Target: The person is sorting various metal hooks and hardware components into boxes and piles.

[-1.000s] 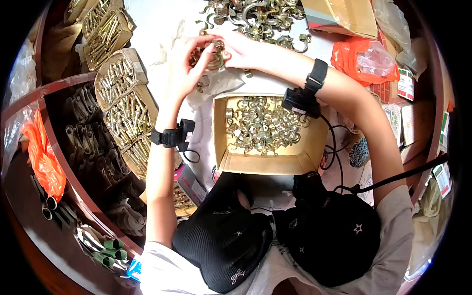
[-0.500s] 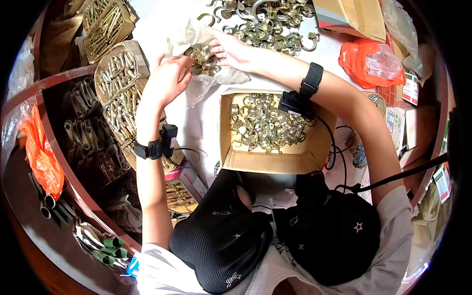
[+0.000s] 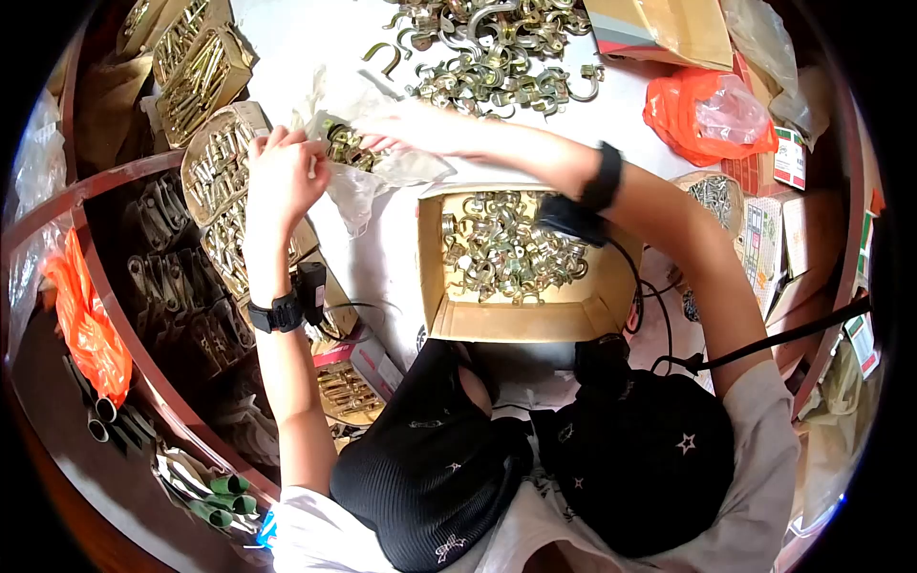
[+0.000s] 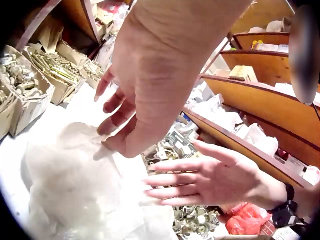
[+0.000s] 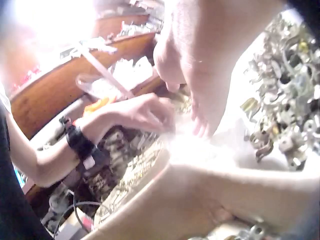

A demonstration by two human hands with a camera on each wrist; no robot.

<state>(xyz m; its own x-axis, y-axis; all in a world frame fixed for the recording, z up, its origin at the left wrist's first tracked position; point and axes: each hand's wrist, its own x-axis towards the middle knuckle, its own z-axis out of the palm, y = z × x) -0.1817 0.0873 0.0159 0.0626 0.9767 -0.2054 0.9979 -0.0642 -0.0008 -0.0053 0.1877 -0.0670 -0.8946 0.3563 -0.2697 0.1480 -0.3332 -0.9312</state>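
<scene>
A clear plastic bag [image 3: 355, 199] lies on the white tabletop with several metal pipe clamps [image 3: 346, 143] in its mouth. My left hand [image 3: 285, 177] is at the bag's left side, its thumb and fingertips pinching the film in the left wrist view. On the other side my right hand [image 3: 406, 129] reaches over the bag with fingers straight, palm facing the clamps; the left wrist view shows this right hand [image 4: 207, 175] holding nothing. Below the hands, a cardboard box [image 3: 525, 320] holds many more small clamps [image 3: 511, 244].
A heap of larger clamps [image 3: 506, 57] spreads across the far tabletop. Cartons of bolts [image 3: 224, 167] line the left edge beside a shelf of metal parts [image 3: 158, 267]. At right are an orange bag [image 3: 673, 110] and an open carton [image 3: 669, 33]. A black cable [image 3: 783, 339] crosses the right side.
Both hands moved left with the bag. The left hand went from gripping clamps to pinching the bag's edge; the clamps went down into the bag and the right hand straightened over it.
</scene>
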